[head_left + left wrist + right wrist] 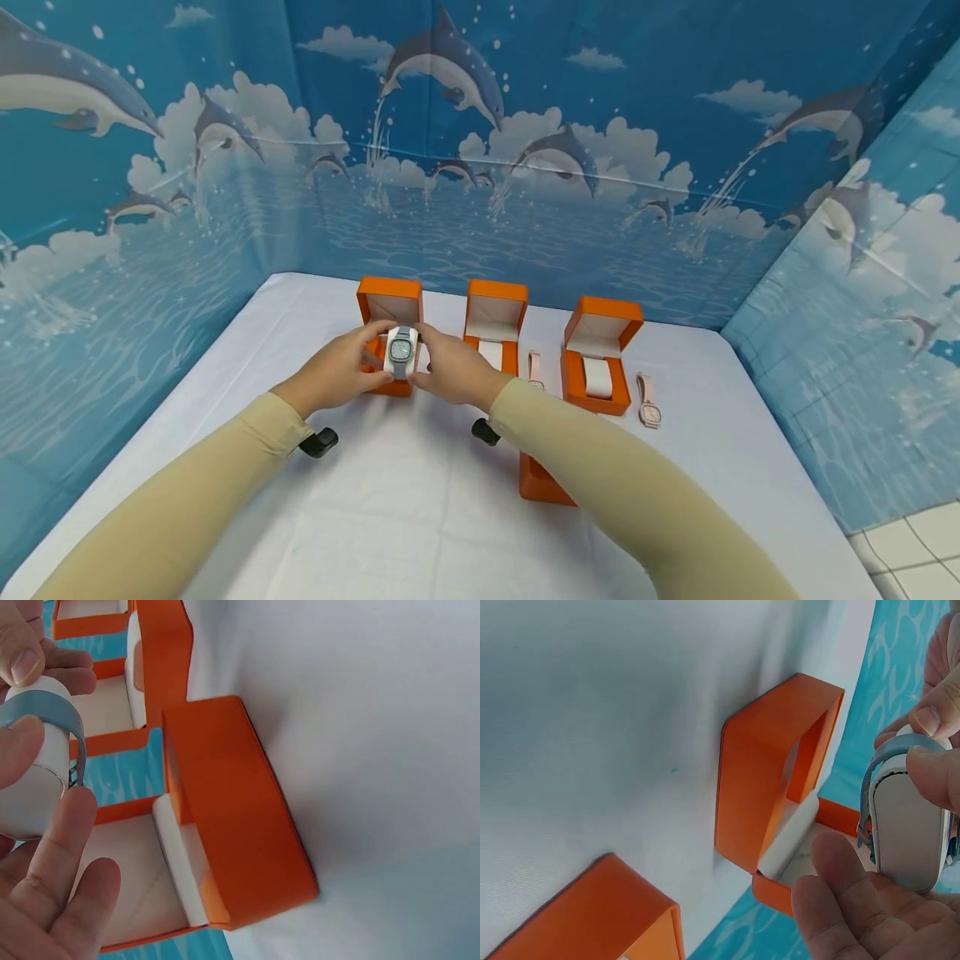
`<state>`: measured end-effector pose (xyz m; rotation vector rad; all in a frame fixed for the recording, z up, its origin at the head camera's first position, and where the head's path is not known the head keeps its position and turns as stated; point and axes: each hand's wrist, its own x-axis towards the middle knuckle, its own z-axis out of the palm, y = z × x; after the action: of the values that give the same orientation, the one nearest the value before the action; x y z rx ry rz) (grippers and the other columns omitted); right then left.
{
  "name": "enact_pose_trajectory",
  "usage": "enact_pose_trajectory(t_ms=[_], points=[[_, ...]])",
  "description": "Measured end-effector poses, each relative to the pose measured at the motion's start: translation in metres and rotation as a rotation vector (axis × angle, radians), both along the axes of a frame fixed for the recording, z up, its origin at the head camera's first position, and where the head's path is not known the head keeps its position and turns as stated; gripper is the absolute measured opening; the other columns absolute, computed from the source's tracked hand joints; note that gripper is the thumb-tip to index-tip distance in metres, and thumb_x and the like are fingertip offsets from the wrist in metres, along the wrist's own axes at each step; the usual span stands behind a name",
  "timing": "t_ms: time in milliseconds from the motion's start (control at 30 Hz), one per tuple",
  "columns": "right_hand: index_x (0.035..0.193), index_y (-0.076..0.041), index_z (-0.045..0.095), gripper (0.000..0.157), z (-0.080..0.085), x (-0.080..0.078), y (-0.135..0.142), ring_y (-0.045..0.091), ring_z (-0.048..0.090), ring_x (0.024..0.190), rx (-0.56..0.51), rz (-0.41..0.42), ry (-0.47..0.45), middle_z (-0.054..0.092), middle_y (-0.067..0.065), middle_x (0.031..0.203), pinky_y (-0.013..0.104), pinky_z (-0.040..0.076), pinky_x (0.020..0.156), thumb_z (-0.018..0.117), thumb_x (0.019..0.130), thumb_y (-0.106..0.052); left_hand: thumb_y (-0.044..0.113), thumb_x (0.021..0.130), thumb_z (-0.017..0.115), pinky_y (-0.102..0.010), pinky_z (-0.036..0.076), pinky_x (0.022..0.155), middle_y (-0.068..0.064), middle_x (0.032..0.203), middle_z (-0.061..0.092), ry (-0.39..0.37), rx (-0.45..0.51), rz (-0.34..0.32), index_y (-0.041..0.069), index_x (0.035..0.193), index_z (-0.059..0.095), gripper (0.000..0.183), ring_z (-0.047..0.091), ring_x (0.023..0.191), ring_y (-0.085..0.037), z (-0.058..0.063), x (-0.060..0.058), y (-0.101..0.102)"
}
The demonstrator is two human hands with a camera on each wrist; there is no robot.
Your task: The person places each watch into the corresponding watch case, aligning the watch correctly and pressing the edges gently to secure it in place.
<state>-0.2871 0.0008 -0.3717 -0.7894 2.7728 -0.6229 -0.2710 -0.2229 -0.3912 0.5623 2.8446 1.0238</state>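
A blue curtain (480, 225) printed with leaping dolphins, clouds and rippling water hangs behind and around a table covered in white cloth (390, 508), and pale floor tiles (911, 542) show at the lower right corner of the head view. Along the far part of the cloth stand three orange boxes with their lids raised: a left box (390, 287), a middle box (497, 291) and a right box (617, 402). The watch with a square face and a blue-grey strap (401, 348) is wrapped around a white cushion (907, 825), held up in front of the left box's raised lid and over its base; whether the cushion touches that base cannot be told. The left hand (337, 371) and the right hand (459, 367) grip the cushion together from opposite sides, each in a narrow pinch, with the watch face showing between them, and in the wrist views fingertips press on the strap. A white pad (491, 354) sits in the middle box, and a white pillow (597, 377) in the right box. One pink watch (534, 367) lies between those two boxes, partly hidden by the right sleeve (637, 492); a second pink watch (649, 414) lies just beside the right box, on its right. Nearer the person, another orange box (542, 487) is partly covered by that sleeve.
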Motion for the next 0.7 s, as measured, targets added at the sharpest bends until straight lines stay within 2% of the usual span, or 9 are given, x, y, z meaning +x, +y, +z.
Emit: enact_pose_trajectory(t_ms=[100,267,467,700], points=[[0.167,-0.011,0.024,0.087,-0.001,-0.003,-0.004,0.016,0.072,0.093,0.014,-0.001,-0.002,0.072,0.010,0.127,0.030,0.061,0.078,0.074,0.100,-0.036,0.023,0.097,0.078,-0.037,0.063,0.081,-0.011,0.128,0.066,-0.008,-0.014,0.014,0.018,0.165,0.031,0.083,0.068,0.097,-0.021,-0.002,-0.003,-0.003],[0.167,-0.010,0.025,0.087,-0.005,-0.009,-0.013,0.020,0.071,0.115,0.027,0.005,0.006,0.063,0.010,0.148,0.035,0.061,0.093,0.075,0.100,-0.034,0.023,0.098,0.077,-0.037,0.063,0.082,-0.012,0.132,0.065,-0.038,-0.018,0.027,0.019,0.166,0.030,0.082,0.068,0.099,-0.021,-0.007,-0.009,-0.008],[0.163,-0.007,0.030,0.082,-0.012,-0.015,-0.022,0.020,0.071,0.111,0.037,0.030,0.039,0.066,0.011,0.142,0.034,0.061,0.093,0.074,0.100,-0.034,0.022,0.099,0.075,-0.036,0.060,0.082,-0.013,0.137,0.062,-0.049,-0.032,0.042,0.017,0.167,0.028,0.083,0.065,0.099,-0.023,-0.012,-0.014,-0.015],[0.163,-0.007,0.030,0.080,-0.018,-0.021,-0.030,0.021,0.070,0.117,0.042,0.018,0.034,0.065,0.010,0.144,0.037,0.059,0.101,0.073,0.101,-0.033,0.023,0.099,0.075,-0.035,0.058,0.079,-0.010,0.129,0.065,-0.047,-0.052,0.064,0.022,0.164,0.033,0.077,0.064,0.098,-0.024,-0.017,-0.020,-0.017]])
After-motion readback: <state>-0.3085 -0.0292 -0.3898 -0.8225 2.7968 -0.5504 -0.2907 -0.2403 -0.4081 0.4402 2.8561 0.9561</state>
